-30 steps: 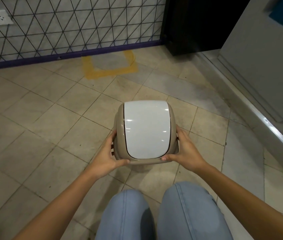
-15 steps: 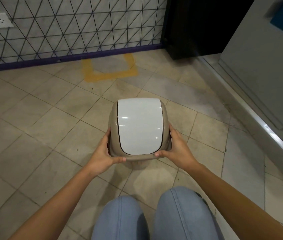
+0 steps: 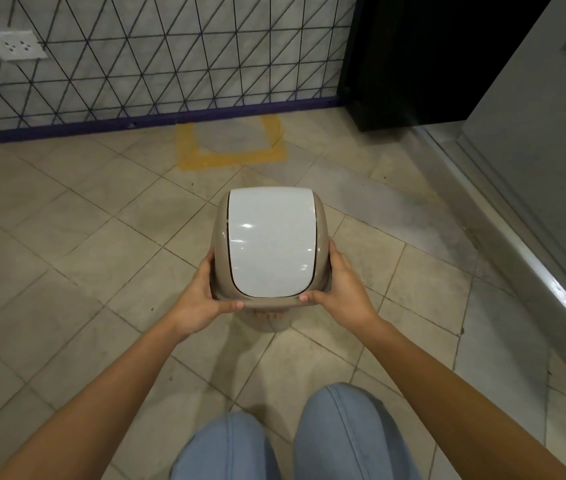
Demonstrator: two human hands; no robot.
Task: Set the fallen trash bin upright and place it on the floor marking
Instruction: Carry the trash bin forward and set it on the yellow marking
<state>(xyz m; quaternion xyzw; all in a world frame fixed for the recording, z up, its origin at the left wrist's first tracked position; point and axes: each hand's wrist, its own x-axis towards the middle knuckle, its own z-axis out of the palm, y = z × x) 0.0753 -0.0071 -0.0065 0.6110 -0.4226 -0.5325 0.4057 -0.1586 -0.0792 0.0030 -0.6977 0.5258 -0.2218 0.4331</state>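
Beige floor tiles run to the far wall, where the yellow floor marking (image 3: 231, 147) lies straight beyond the upright trash bin (image 3: 269, 247), clasped by left hand (image 3: 201, 299) and right hand (image 3: 343, 289), seemingly lifted.
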